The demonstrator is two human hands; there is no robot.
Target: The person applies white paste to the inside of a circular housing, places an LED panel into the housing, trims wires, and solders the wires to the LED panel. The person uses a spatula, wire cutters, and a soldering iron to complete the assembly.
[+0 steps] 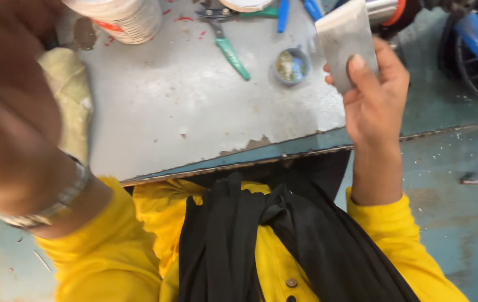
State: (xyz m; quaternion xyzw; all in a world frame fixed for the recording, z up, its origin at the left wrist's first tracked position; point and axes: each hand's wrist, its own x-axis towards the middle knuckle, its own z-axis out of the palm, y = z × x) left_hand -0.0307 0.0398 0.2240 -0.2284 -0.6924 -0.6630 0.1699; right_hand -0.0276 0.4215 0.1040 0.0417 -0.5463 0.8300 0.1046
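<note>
My right hand point(376, 95) grips a flat grey metal piece point(346, 39) by its lower edge, thumb pressed on its face, holding it above the right corner of the grey worktable point(194, 112). My left hand point(12, 117) is raised very close to the camera, large and blurred, with a metal watch on its wrist; I cannot tell whether it holds anything. It hangs over the table's left edge, above a yellowish cloth point(71, 92).
On the table lie green-handled pliers point(229, 47), a small round tin point(291, 66), blue-handled tools point(282, 14) and a white cylindrical container point(124, 19) at the far left. A blue-and-black machine part point(477, 45) stands on the floor to the right.
</note>
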